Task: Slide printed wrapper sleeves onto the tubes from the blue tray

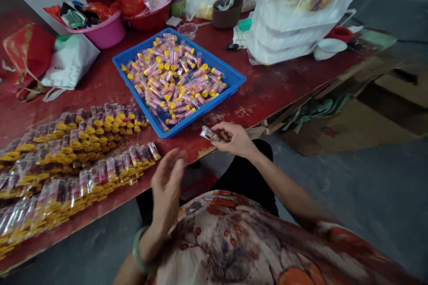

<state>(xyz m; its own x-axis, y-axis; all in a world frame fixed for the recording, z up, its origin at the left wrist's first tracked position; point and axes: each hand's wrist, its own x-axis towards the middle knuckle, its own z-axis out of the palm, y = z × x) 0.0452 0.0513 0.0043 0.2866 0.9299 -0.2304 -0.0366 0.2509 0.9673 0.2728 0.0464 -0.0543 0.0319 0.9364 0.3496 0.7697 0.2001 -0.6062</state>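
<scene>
My right hand (234,140) pinches a small clear tube with a dark and purple label (210,134) over the table's front edge. Raised near the same edge, my left hand (169,182) has its fingers apart, slightly blurred, with nothing seen in it. Beyond both hands lies a blue tray (174,132) holding a loose heap of pink-labelled tubes with yellow caps (172,69). To the left, similar tubes with purple labels are stacked in rows (110,171), their yellow ends facing the front edge.
Behind the tray stand a pink basin (109,31), a red basin (149,18) and a brown pot (227,14). White stacked containers in plastic (290,31) and a white bowl (329,49) are at the right. A white bag (72,62) lies at the left.
</scene>
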